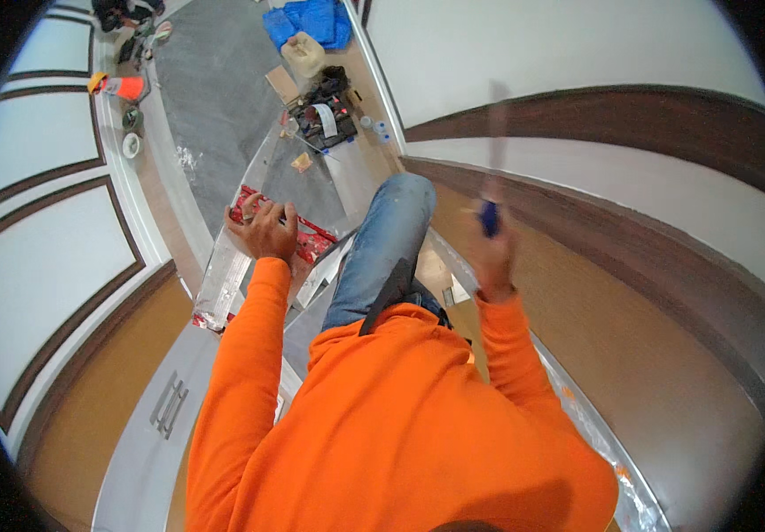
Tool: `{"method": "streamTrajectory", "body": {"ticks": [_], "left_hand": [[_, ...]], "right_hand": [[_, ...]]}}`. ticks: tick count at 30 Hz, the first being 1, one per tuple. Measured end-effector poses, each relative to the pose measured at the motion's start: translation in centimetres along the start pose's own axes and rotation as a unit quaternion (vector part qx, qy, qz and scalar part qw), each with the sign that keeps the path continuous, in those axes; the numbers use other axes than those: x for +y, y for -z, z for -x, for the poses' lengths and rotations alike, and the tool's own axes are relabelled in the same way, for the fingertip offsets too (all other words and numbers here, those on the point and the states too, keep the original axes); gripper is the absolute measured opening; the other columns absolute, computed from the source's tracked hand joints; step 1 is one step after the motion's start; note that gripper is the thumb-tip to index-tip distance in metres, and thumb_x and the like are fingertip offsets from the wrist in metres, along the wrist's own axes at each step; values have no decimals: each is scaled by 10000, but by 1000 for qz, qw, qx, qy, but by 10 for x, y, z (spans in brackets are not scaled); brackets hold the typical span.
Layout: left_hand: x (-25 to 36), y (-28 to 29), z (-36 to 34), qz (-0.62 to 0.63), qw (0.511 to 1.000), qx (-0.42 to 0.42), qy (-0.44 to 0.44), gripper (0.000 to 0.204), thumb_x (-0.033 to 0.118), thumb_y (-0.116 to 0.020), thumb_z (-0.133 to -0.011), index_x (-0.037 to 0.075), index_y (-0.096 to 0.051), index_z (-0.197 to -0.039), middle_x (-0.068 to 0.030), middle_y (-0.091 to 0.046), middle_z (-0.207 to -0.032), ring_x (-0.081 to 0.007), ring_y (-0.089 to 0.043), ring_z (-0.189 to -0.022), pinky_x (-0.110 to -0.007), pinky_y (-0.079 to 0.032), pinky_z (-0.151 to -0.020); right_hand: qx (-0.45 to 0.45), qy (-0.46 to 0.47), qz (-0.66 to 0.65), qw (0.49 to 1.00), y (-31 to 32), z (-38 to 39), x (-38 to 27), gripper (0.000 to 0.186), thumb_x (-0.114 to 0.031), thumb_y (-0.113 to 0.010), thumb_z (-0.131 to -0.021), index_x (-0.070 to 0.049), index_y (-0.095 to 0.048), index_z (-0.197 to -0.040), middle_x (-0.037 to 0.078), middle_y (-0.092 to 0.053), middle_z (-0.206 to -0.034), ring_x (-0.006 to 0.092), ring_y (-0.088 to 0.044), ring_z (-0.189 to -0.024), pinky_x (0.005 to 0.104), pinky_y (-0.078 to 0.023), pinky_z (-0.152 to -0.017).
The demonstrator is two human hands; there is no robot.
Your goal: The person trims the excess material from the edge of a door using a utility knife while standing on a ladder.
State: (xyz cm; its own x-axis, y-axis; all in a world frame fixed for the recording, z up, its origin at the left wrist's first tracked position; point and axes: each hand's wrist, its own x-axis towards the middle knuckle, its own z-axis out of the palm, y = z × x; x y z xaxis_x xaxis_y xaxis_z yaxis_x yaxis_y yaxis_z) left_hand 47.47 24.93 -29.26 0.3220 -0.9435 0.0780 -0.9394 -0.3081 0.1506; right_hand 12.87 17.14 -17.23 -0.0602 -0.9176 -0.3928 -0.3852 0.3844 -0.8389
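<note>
My left hand [263,232] rests at the edge of a red, paint-spattered ladder top [312,244], its fingers bent and spread apart. My right hand [494,257] is raised beside the wall and closed around the blue handle [489,219] of a long thin tool. Motion smears that hand and the tool's shaft [497,133], which points away from me, so the exact kind of tool cannot be made out. My bent knee in blue jeans [381,239] lies between both hands.
White wall panels with dark brown mouldings [657,124] run along the right. On the floor ahead are blue plastic sheeting [316,22], a yellowish jug [303,55] and a pile of dark tools [327,111]. At far left stand a white bucket [132,145] and a person in an orange vest [125,87].
</note>
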Motion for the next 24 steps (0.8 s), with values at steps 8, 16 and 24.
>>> {"method": "streamTrajectory", "body": {"ticks": [8,16,24], "left_hand": [[0,-4,-3,21,999,35,-8,189,293,-675,-874,174,-722,-735,51,-711,-830,-168,-630,-1062,-625,-193,-1164],[-63,18,150,70,987,87,116,433,395,-535,-1040,-17,-615,-1150,-204,-603,-1212,-389,-498,-1241,-527,-355,-1076],[-64,14,191,78,972,-28,219,822,658,-299,-1028,-96,-573,-1208,-292,-614,-1143,-442,-569,-1013,-515,-441,-916]], "right_hand": [[-277,56,-21,959,-171,-51,90,475,-397,-701,-931,7,-598,-1158,178,-699,-887,256,-685,-797,405,-519,-730],[-328,74,-62,940,-266,-52,170,549,-499,-675,-922,-20,-597,-1178,254,-678,-929,386,-687,-819,439,-525,-750],[-317,121,-132,931,-285,-55,198,467,-466,-706,-920,-22,-576,-982,201,-610,-724,347,-618,-627,416,-476,-610]]}}
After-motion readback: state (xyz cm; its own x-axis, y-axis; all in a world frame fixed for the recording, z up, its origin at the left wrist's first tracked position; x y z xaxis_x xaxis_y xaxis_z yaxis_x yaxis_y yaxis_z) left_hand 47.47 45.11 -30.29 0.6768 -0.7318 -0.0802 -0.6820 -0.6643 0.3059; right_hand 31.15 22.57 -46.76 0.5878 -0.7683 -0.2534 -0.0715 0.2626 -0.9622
